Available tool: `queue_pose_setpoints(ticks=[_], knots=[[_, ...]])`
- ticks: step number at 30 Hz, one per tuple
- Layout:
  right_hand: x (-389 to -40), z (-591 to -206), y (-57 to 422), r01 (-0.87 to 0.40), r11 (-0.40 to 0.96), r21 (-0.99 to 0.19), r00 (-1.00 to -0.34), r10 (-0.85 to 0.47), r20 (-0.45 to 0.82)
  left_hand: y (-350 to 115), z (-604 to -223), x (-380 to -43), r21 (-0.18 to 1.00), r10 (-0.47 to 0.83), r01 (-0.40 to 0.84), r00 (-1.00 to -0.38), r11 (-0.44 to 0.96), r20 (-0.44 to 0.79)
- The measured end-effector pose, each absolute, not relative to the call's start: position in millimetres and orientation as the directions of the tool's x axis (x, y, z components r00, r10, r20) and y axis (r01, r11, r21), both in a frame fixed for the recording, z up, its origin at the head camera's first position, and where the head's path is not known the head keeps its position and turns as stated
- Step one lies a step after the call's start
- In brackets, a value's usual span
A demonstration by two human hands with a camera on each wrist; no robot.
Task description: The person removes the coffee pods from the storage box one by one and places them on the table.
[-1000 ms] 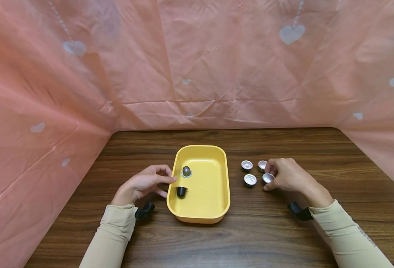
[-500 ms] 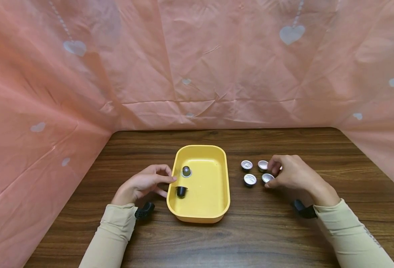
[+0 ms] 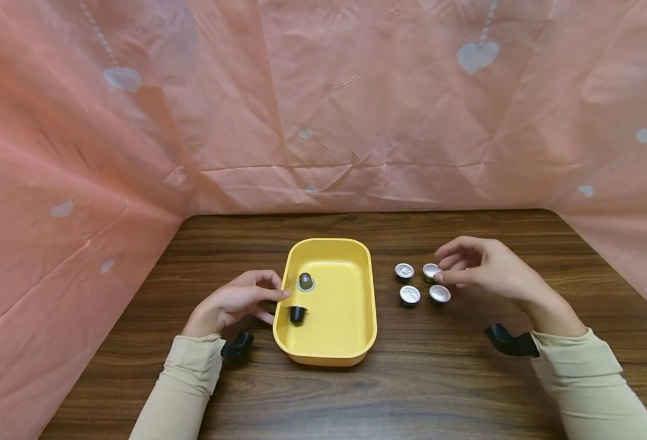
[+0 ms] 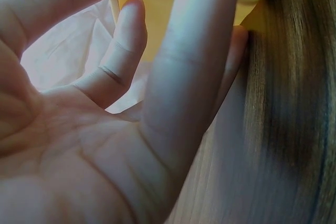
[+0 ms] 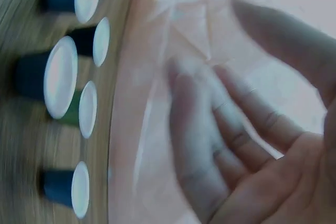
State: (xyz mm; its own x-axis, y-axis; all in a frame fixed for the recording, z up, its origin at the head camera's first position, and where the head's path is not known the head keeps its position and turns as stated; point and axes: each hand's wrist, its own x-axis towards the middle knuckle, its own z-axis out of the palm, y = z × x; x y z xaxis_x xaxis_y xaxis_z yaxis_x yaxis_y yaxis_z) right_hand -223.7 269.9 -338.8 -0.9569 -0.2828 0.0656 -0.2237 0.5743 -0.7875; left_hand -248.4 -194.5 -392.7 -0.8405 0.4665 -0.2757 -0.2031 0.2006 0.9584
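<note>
A yellow tray stands on the wooden table, and my left hand holds its left side, thumb at the rim and fingers by the outer wall. Two coffee capsules are in the tray: one upright on its foil, the other, black, tipped on its side. Right of the tray, several coffee capsules stand foil side up. My right hand hovers over their right side, fingers loosely bent and holding nothing. In the right wrist view, blue capsules and a green one show beside it.
Dark wooden table lies all around the tray. Pink cloth with pale hearts hangs behind the table and along both sides. A black wrist strap sits at the right sleeve, another at the left.
My right hand has risen and drawn back from the nearest right-hand capsule, which now shows fully. Its fingers have spread. The left hand, tray and capsules have stayed in place.
</note>
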Motion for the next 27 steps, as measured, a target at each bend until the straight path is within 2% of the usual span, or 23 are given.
queue_pose_setpoints(ticks=[4,8,10,13,27], knots=[[-222,-337,276,-0.247,0.251,-0.936,-0.920,-0.363,0.146,-194,-392,-248,0.959,0.472,-0.202,-0.838,0.200,-0.275],[-223,-337,282,-0.271,-0.048,-0.961,-0.875,-0.404,0.267,-194,-392,-248,0.960,0.474,-0.198,-0.838,0.198,-0.271],[-223,-337,283,-0.267,-0.134,-0.954,-0.867,-0.398,0.299,-194,-392,-247,0.960,0.473,-0.197,-0.839,0.199,-0.270],[-224,-338,282,-0.259,-0.165,-0.952,-0.869,-0.391,0.304,-194,-391,-247,0.960,0.473,-0.197,-0.839,0.199,-0.270],[-229,-338,249,-0.274,-0.094,-0.957,-0.846,-0.450,0.287,-194,-391,-248,0.961,0.479,-0.197,-0.836,0.195,-0.269]])
